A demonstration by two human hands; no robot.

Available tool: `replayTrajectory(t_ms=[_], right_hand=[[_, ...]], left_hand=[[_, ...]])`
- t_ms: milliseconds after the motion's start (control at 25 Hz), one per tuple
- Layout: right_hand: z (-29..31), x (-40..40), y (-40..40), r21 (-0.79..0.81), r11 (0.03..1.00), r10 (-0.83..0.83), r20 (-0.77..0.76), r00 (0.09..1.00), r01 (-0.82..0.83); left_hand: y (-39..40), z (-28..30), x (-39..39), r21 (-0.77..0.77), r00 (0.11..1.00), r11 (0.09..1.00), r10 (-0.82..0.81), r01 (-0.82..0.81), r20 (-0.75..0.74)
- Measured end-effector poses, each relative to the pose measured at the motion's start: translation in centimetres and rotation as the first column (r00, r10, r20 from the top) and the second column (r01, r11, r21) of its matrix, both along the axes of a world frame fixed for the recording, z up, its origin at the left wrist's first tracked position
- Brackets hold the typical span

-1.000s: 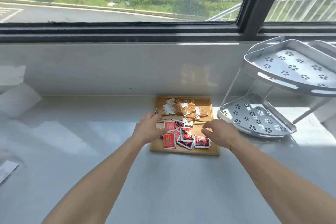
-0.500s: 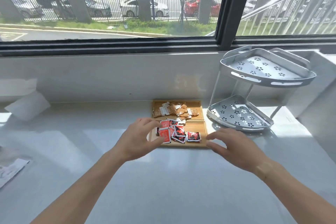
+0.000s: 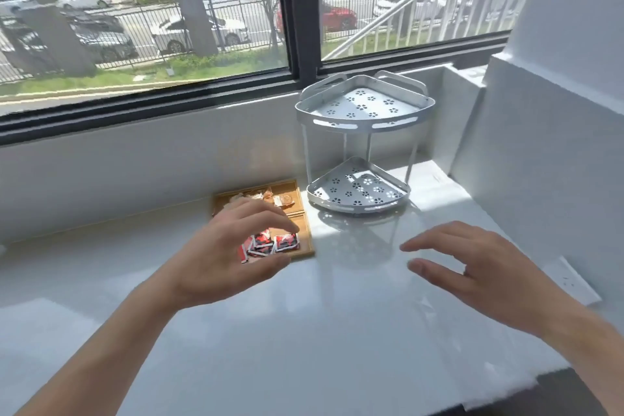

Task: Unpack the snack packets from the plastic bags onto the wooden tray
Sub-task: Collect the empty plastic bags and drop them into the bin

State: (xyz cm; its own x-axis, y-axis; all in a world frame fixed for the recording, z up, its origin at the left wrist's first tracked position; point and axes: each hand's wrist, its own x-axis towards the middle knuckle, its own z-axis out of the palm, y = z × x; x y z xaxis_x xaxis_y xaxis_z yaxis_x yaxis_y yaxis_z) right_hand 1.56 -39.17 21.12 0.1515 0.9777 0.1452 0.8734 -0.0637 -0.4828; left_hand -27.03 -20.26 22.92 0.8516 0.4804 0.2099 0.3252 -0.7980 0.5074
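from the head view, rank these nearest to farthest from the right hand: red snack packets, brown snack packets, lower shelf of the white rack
From the right hand:
1. Lower shelf of the white rack, just beyond it, slightly left.
2. Red snack packets, to its left, in the wooden tray's near compartment.
3. Brown snack packets, farther left and back, in the tray's far compartment.

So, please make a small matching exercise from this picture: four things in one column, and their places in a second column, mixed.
Things:
1. red packets
2. brown packets
3. metal corner shelf
4. right hand

Places:
a. far compartment of the wooden tray
b. over the bare counter, holding nothing
c. near compartment of the tray
d. right of the tray, by the window

Pairs: 1-c, 2-a, 3-d, 4-b
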Motion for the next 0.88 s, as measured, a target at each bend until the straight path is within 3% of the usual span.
replayTrajectory(t_ms=[200, 400, 600, 880], right_hand=[[-2.5, 6.0, -9.6, -0.041, 0.956, -0.293, -0.075, 0.953, 0.291], [-6.7, 9.6, -17.6, -0.118, 0.816, -0.578, -0.115, 0.808, 0.566], [-12.4, 11.5, -21.0, -0.206, 0.704, -0.707, -0.115, 0.698, 0.679], [-19.3, 13.3, -18.0, -0.383, 0.629, -0.712, 0.067, 0.699, 0.677]], left_hand=[[-2.3, -3.3, 11.4, -0.068, 0.974, 0.976, -0.211, 0.206, -0.082], [-5.5, -7.7, 20.8, -0.185, 0.899, 0.907, -0.408, 0.379, -0.158], [-6.7, -13.6, 25.5, -0.294, 0.843, 0.882, -0.45, 0.368, -0.294], [-5.1, -19.9, 29.4, -0.319, 0.721, 0.899, -0.434, 0.301, -0.54]])
